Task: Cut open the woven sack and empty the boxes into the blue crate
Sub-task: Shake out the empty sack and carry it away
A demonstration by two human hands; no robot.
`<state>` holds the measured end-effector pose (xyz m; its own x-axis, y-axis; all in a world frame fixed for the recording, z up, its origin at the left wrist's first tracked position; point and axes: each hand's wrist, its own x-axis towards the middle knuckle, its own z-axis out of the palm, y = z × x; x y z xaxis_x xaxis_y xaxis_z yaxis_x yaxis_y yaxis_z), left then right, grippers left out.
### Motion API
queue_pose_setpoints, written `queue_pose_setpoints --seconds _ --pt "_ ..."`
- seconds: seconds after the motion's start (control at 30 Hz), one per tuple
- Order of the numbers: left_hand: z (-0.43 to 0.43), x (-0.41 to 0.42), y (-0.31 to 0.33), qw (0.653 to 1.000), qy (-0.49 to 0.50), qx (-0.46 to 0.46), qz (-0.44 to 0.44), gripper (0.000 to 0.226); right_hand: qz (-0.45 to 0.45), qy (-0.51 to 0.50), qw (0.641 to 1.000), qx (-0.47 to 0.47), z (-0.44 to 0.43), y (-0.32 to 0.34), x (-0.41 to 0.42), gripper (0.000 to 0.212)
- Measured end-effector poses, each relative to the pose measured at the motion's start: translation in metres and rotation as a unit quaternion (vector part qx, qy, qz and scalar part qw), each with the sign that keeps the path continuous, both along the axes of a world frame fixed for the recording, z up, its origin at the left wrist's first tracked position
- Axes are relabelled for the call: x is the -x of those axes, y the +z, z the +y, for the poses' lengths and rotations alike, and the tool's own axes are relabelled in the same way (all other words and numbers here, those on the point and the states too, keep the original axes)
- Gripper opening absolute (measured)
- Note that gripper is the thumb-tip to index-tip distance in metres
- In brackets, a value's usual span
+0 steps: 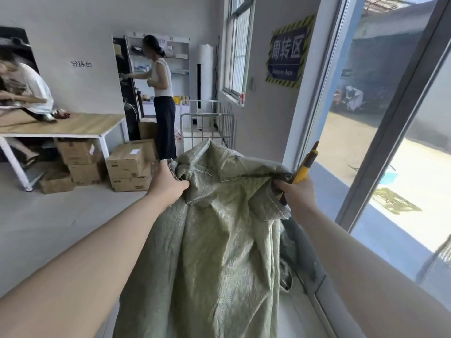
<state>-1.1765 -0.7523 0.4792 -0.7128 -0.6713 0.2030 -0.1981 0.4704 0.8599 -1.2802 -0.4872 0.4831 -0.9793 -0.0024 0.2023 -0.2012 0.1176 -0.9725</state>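
Note:
A pale green woven sack (219, 240) hangs limp in front of me, held up by its top edge. My left hand (168, 182) grips the sack's left corner. At the right corner, my right hand (296, 192) pinches the sack together with a yellow utility knife (305, 164), whose tip points up and away. The sack hides whatever lies below it. No blue crate and no emptied boxes are visible.
A metal wire cage trolley (207, 128) stands just beyond the sack. Stacked cardboard boxes (131, 164) sit on the floor by a wooden table (61, 125). One person sits on the table, another stands at a shelf (158, 69). A glass door (390, 118) is on my right.

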Motion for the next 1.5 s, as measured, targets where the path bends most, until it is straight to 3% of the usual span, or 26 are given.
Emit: queue_pose_setpoints --seconds 0.17,0.37,0.5,0.83,1.03,1.27,1.5 --pt "-0.043 0.044 -0.016 0.999 0.037 -0.023 -0.006 0.060 -0.013 0.041 0.999 -0.008 -0.050 -0.014 0.071 0.021" --pt "-0.094 0.107 -0.031 0.994 0.108 -0.029 -0.011 0.056 -0.023 0.116 0.993 0.003 -0.114 -0.028 0.167 0.032" --pt "-0.124 0.154 -0.032 0.988 0.147 -0.037 -0.015 0.057 -0.020 0.163 0.986 0.002 -0.158 -0.029 0.232 0.022" --pt "-0.207 0.228 -0.035 0.981 0.191 -0.036 -0.017 0.060 -0.011 0.204 0.979 0.008 -0.270 -0.035 0.339 0.023" --pt "-0.283 0.277 -0.054 0.980 0.191 -0.059 -0.020 0.062 -0.032 0.201 0.979 0.013 -0.343 -0.053 0.399 0.034" --pt "-0.397 0.347 -0.060 0.986 0.139 -0.087 -0.022 0.058 -0.040 0.149 0.988 0.005 -0.444 -0.058 0.458 0.024" --pt "-0.485 0.429 -0.057 0.990 0.110 -0.084 -0.027 0.060 -0.026 0.095 0.995 0.015 -0.517 -0.051 0.524 0.033"
